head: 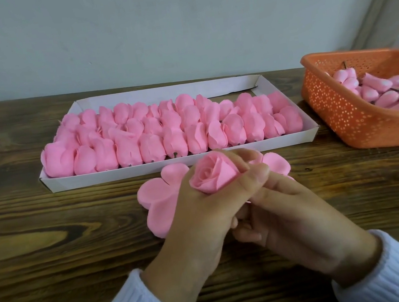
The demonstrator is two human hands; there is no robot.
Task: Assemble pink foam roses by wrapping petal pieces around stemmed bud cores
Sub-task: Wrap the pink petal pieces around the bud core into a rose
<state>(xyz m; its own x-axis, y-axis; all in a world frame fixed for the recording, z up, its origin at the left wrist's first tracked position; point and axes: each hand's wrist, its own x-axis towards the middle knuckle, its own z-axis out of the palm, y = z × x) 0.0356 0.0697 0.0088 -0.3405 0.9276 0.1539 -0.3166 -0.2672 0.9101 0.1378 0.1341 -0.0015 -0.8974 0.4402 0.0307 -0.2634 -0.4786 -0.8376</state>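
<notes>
Hands hide half the petal piece. The left hand curls round the rose. The right hand curls below; I cannot tell on what.

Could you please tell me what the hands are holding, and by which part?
The left hand grips the pink rose bud round its sides; the right hand curls beneath it, where its hold is hidden.

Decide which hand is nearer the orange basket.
Right. The right hand sits left of the basket, apart from it, closer to the viewer. The left hand, gripping the rose, is farther left still.
</notes>
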